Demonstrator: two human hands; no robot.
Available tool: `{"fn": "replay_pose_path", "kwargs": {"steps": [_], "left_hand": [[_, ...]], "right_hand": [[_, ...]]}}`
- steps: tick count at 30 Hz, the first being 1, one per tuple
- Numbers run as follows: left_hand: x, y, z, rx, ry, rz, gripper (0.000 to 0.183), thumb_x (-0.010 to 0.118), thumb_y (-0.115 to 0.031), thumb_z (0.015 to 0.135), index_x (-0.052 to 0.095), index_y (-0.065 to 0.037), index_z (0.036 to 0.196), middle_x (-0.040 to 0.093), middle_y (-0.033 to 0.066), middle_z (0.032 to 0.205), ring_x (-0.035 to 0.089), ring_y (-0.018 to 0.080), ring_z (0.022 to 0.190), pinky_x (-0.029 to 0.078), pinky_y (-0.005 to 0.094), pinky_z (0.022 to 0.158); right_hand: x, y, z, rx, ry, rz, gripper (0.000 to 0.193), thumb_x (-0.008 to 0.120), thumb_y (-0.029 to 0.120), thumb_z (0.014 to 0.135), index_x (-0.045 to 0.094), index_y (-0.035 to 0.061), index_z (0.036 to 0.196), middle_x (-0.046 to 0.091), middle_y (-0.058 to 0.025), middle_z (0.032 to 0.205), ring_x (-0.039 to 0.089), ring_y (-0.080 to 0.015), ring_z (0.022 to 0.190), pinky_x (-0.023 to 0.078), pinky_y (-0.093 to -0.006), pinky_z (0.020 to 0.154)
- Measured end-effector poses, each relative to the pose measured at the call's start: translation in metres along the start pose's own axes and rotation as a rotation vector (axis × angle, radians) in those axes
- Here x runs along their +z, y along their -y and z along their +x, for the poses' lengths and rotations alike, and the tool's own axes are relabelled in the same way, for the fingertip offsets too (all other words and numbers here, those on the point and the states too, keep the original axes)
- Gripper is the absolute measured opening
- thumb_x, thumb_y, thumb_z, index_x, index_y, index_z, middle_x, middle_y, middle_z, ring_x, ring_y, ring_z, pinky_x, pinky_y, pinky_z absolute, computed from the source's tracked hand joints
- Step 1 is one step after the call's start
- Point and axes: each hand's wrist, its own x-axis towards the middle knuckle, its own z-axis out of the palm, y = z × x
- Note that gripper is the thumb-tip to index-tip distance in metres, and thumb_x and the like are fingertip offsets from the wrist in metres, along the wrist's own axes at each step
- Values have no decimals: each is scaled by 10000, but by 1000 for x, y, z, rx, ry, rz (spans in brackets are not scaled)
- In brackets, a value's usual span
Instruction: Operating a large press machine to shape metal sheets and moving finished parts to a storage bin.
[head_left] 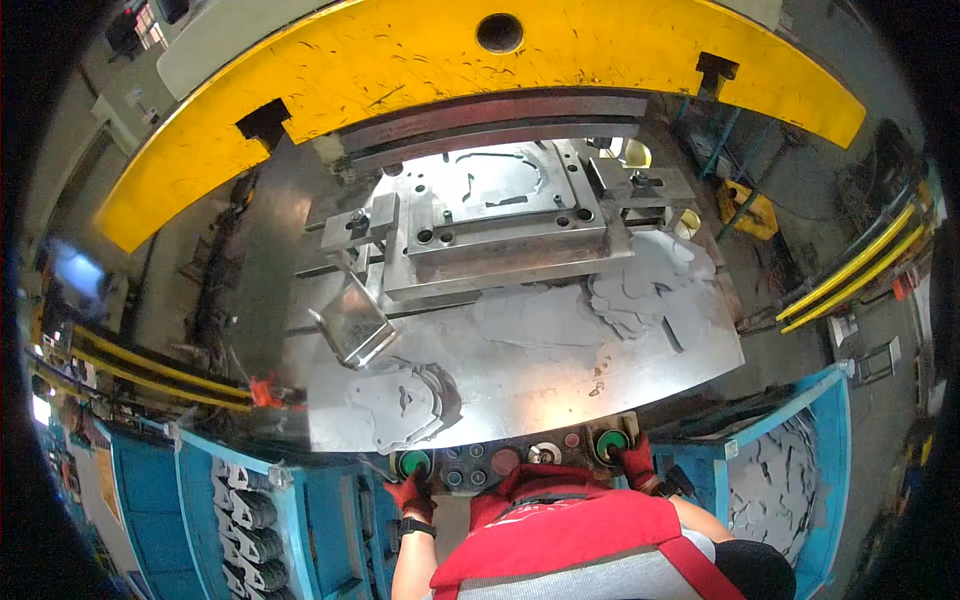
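Note:
My left hand (411, 494), in a red glove, rests at a round green push button (413, 462) on the control panel at the press table's front edge. Another green push button (611, 446), at the panel's right end, has my red-gloved right hand (636, 464) against it. The fingers of both hands look stretched out, and neither hand holds anything. Ahead, a flat sheet-metal piece (495, 180) lies on the steel die (505, 240). A small stack of cut metal plates (395, 408) sits at the table's front left. More thin grey sheet pieces (640, 290) lie at the right.
The yellow press ram (600, 50) spans above the die. An angled metal bracket (355, 325) stands left of it. Blue bins flank me: the left bin (285, 500) holds stacked dark parts, the right bin (830, 420) flat scrap. Yellow rails (850, 265) run at the right.

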Motion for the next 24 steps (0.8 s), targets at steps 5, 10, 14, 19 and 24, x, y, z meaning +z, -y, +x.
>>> {"fn": "replay_pose_path", "kwargs": {"steps": [5,10,14,19,24], "left_hand": [[-13,1,12,-68,-28,62,1076,782,-157,594,61,-154,1392,424,170,1275,513,359,1019,444,562,700],[1,-29,-31,-75,12,-18,1084,775,-173,607,30,-183,1395,408,166,1292,509,372,1023,433,589,712],[-10,-9,-7,-110,25,8,1064,766,-192,620,32,-207,1390,389,158,1305,492,410,1037,424,612,678],[-4,-16,-24,1,52,22,986,748,-203,646,82,-198,1372,402,160,1280,502,390,1011,435,568,646],[-25,-19,-43,60,143,-58,869,708,-251,711,130,-203,1358,451,162,1227,542,330,910,449,477,654]], "right_hand": [[13,-3,5,-68,-61,-86,731,786,167,530,428,-38,1133,546,-210,1072,550,-305,972,461,-361,809],[11,-4,6,-18,-84,-103,687,773,137,520,440,-42,1094,556,-204,1028,559,-298,943,469,-358,785],[13,-25,15,-32,-82,-122,669,773,133,527,447,-43,1085,560,-195,1024,559,-287,937,470,-353,780],[14,-32,15,-93,-93,-51,679,790,144,535,453,-32,1098,564,-176,1039,557,-265,930,470,-348,779],[4,-15,8,-90,-40,-50,707,793,158,552,441,-23,1139,562,-162,1059,552,-247,940,464,-345,797]]}}
